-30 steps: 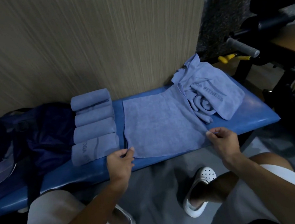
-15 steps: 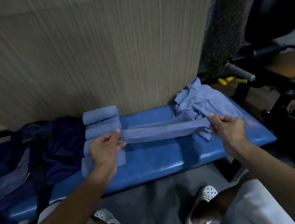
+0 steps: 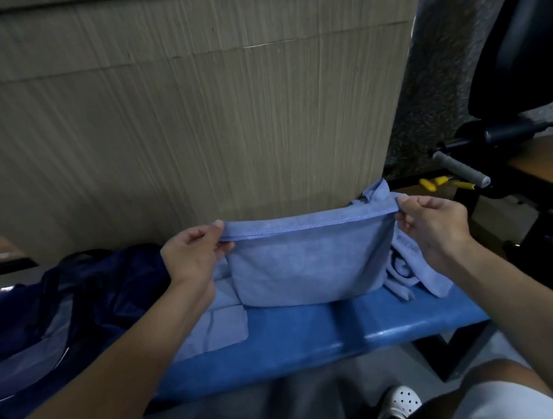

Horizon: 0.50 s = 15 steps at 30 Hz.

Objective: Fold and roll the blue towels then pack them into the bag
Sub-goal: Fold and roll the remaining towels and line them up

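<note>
Head view: the left hand (image 3: 194,253) and right hand (image 3: 432,226) each pinch a top corner of a folded blue towel (image 3: 309,267), stretched between them above the blue tabletop (image 3: 351,331); the dark bag (image 3: 57,320) lies left of the left hand; loose towels (image 3: 409,270) sit under the right hand.

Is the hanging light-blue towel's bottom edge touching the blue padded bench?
Cannot tell. In the head view the light-blue towel overlaps the blue padded bench, hiding any gap.

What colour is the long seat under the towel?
Bright blue. The bench shows best in the head view, below the lifted towel.
</note>
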Each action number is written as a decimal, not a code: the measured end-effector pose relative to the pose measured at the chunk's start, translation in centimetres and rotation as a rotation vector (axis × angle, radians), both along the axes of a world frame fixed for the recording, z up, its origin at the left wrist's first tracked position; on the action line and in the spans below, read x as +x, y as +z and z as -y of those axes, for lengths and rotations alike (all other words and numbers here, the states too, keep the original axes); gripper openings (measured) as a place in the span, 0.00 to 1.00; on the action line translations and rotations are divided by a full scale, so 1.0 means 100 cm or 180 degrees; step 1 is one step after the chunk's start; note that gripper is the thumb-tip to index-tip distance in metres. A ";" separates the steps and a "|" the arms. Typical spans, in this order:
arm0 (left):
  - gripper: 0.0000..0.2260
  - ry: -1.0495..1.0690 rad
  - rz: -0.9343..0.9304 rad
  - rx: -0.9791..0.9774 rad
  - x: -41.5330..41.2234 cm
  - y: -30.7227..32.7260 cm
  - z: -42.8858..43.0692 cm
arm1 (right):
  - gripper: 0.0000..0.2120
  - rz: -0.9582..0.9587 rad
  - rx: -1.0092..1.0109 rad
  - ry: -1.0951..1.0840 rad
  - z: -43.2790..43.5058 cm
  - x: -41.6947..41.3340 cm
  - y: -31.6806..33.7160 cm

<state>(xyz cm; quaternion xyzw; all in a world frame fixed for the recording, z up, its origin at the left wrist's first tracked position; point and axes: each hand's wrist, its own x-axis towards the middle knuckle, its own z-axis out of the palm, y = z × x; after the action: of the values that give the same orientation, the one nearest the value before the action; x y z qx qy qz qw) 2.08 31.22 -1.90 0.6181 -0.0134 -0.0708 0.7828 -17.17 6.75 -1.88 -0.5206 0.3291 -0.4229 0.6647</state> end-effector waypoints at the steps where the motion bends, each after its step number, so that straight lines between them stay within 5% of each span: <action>1: 0.06 -0.0019 0.0008 0.0008 0.005 0.005 0.005 | 0.08 -0.0014 0.0006 0.0028 0.004 0.005 0.005; 9: 0.07 -0.0062 0.0699 -0.0439 0.047 0.056 0.034 | 0.08 0.0273 -0.0378 -0.0204 0.029 0.039 0.050; 15: 0.04 -0.0362 0.0517 0.0118 0.020 0.008 0.010 | 0.07 -0.0343 -0.0614 -0.0124 0.015 0.015 0.012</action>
<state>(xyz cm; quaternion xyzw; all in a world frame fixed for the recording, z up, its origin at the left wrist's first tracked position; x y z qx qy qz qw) 4.04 30.26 -1.07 0.6344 -0.1107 -0.0650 0.7623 -15.63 5.29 -0.70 -0.5976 0.3321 -0.4369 0.5846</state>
